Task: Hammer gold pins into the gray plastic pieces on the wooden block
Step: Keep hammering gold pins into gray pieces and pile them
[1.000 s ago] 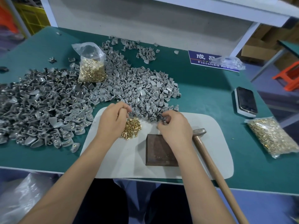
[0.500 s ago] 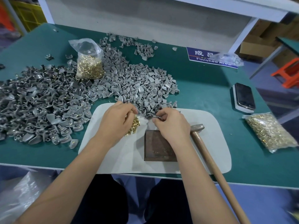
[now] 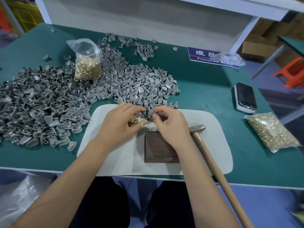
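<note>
Both hands meet above the far edge of the white mat (image 3: pixel 205 129). My right hand (image 3: pixel 171 127) pinches a gray plastic piece (image 3: pixel 148 113) between thumb and fingers. My left hand (image 3: pixel 120 122) touches the same piece with its fingertips; a gold pin between them is too small to make out. A small heap of loose gold pins (image 3: pixel 132 120) lies under my left hand. The dark wooden block (image 3: pixel 158 150) sits on the mat, bare, partly hidden by my right wrist. The hammer (image 3: pixel 207 155) lies to the right of the block.
A big pile of gray pieces (image 3: pixel 134 86) spreads behind the mat; a darker pile with pins fitted (image 3: pixel 37 104) lies at the left. Bags of gold pins stand at the back (image 3: pixel 88 66) and right (image 3: pixel 271 132). A phone (image 3: pixel 246 97) lies at the right.
My hands have come together over the mat's far edge. The left hand left the loose pins and moved right to the gray piece held by the right hand.
</note>
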`<state>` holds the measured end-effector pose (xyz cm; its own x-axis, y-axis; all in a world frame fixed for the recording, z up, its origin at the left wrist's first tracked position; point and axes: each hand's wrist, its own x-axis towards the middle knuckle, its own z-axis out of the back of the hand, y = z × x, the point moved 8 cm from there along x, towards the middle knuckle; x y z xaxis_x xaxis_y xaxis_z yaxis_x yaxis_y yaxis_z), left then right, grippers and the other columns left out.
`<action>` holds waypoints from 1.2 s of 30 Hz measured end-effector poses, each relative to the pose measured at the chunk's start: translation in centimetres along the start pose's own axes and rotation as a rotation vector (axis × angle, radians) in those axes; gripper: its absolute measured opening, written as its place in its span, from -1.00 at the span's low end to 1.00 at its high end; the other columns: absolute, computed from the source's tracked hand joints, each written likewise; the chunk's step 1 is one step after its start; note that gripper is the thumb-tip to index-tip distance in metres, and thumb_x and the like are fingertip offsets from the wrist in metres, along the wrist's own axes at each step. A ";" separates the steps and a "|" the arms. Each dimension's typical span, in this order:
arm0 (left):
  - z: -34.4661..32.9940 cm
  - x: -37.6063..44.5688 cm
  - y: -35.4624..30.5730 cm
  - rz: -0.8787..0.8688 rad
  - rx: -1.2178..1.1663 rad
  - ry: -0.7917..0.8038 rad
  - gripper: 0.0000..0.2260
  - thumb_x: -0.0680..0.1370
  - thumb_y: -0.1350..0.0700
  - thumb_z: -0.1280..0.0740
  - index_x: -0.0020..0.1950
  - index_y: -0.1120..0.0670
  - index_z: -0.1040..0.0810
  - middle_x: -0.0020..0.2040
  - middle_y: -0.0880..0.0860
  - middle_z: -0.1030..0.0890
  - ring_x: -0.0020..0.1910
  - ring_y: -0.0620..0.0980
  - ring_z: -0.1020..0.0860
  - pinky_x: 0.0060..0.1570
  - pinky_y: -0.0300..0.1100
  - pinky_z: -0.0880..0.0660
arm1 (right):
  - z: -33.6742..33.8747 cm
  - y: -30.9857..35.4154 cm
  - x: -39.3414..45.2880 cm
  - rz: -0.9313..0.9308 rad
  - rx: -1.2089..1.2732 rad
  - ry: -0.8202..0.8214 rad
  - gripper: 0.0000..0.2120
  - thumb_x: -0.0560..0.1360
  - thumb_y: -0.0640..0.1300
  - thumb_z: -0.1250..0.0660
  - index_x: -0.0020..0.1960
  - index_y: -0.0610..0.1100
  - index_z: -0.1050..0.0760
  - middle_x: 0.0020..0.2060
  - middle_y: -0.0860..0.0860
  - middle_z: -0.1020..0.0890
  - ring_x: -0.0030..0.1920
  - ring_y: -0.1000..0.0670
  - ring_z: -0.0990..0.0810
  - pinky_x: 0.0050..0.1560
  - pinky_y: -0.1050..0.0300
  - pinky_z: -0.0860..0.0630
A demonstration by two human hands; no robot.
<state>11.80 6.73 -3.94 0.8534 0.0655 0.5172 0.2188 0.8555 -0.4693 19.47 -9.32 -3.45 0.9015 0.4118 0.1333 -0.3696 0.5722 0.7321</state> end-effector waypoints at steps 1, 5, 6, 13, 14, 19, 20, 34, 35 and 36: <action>0.0 0.0 -0.2 -0.013 0.004 0.000 -0.64 0.54 -0.22 -0.38 0.27 -0.11 -0.54 -0.02 -0.20 -0.56 0.02 -0.12 -0.51 -0.03 -0.16 -0.47 | -0.2 0.1 0.0 0.011 0.010 0.020 -0.88 0.53 0.01 -0.39 0.05 0.17 -0.63 -0.09 0.28 -0.70 0.00 0.24 -0.64 0.07 0.00 -0.60; -0.2 0.0 -0.7 -0.056 0.050 0.018 -0.60 0.51 -0.18 -0.43 0.28 -0.04 -0.55 -0.01 -0.13 -0.57 0.01 -0.07 -0.52 -0.04 -0.09 -0.50 | -0.9 0.3 -0.1 0.038 -0.014 0.093 -0.90 0.53 0.12 -0.40 0.01 0.15 -0.60 -0.15 0.30 -0.70 -0.05 0.27 -0.65 0.05 0.02 -0.60; -0.2 0.0 -0.9 -0.066 0.053 0.016 -0.61 0.52 -0.17 -0.43 0.28 -0.03 -0.55 -0.01 -0.12 -0.58 0.01 -0.05 -0.52 -0.05 -0.07 -0.51 | -0.9 0.4 -0.1 0.045 -0.030 0.098 -0.90 0.53 0.14 -0.40 -0.01 0.16 -0.60 -0.16 0.30 -0.69 -0.05 0.27 -0.64 0.04 0.03 -0.60; 0.0 -0.1 -0.9 -0.109 0.054 -0.034 -0.70 0.60 -0.05 -0.37 0.30 0.01 -0.58 0.00 -0.07 -0.60 -0.02 0.00 -0.52 -0.10 -0.06 -0.52 | -0.7 1.2 -0.3 0.090 -0.154 0.085 -0.87 0.56 0.14 -0.32 0.03 0.18 -0.62 -0.15 0.27 -0.67 -0.13 0.18 -0.59 -0.06 0.08 -0.57; 0.0 -0.1 -0.7 -0.094 0.039 -0.050 -0.69 0.61 -0.02 -0.37 0.33 0.01 -0.59 0.01 -0.05 -0.61 -0.02 0.00 -0.53 -0.08 -0.06 -0.53 | -0.7 1.1 -0.2 0.089 -0.161 0.088 -0.87 0.57 0.13 -0.31 0.03 0.18 -0.63 -0.14 0.28 -0.67 -0.13 0.18 -0.59 -0.06 0.09 -0.57; 1.9 -0.5 3.9 0.236 -0.180 -0.272 -0.69 0.66 0.00 -0.30 0.38 -0.01 -0.58 0.02 -0.13 -0.63 -0.07 -0.27 -0.50 -0.08 -0.41 -0.41 | -1.1 1.1 -0.3 0.096 -0.219 0.127 -0.86 0.59 0.09 -0.30 0.04 0.20 -0.63 -0.10 0.31 -0.67 -0.09 0.19 -0.59 -0.09 0.15 -0.54; 2.2 -0.7 4.8 0.296 -0.210 -0.302 -0.70 0.66 -0.03 -0.29 0.38 -0.03 -0.58 0.04 -0.18 -0.63 -0.03 -0.33 -0.51 -0.07 -0.45 -0.39 | -1.3 1.2 -0.3 0.103 -0.248 0.154 -0.85 0.59 0.09 -0.28 0.06 0.21 -0.62 -0.08 0.32 -0.67 -0.08 0.19 -0.59 -0.09 0.15 -0.54; 1.0 -1.0 5.3 0.412 -0.289 -0.236 -0.86 0.59 -0.03 -0.38 0.14 -0.15 -0.62 -0.13 -0.28 -0.62 -0.10 -0.25 -0.56 -0.20 -0.45 -0.37 | -3.0 2.1 -0.6 0.158 -0.382 0.350 -0.62 0.56 0.00 -0.11 0.16 0.38 -0.58 0.16 0.38 -0.63 0.10 0.16 -0.59 0.08 0.07 -0.53; 0.9 -0.9 5.3 0.408 -0.283 -0.226 -0.86 0.59 -0.04 -0.37 0.14 -0.15 -0.62 -0.14 -0.26 -0.63 -0.10 -0.24 -0.56 -0.20 -0.45 -0.37 | -3.1 2.1 -0.6 0.162 -0.380 0.355 -0.61 0.56 0.00 -0.10 0.16 0.38 -0.57 0.17 0.38 -0.62 0.11 0.16 -0.59 0.09 0.06 -0.54; 0.8 -0.9 5.3 0.403 -0.276 -0.219 -0.86 0.59 -0.04 -0.37 0.15 -0.15 -0.62 -0.14 -0.24 -0.63 -0.10 -0.23 -0.56 -0.20 -0.43 -0.38 | -3.1 2.1 -0.6 0.166 -0.379 0.360 -0.60 0.56 0.00 -0.09 0.17 0.39 -0.56 0.18 0.37 -0.62 0.11 0.15 -0.59 0.09 0.05 -0.55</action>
<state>11.80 11.65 -6.31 0.7833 0.4918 0.3803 0.0354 0.5755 -0.8170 17.44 -6.21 -4.10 0.7147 0.6969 -0.0598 -0.6153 0.6671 0.4199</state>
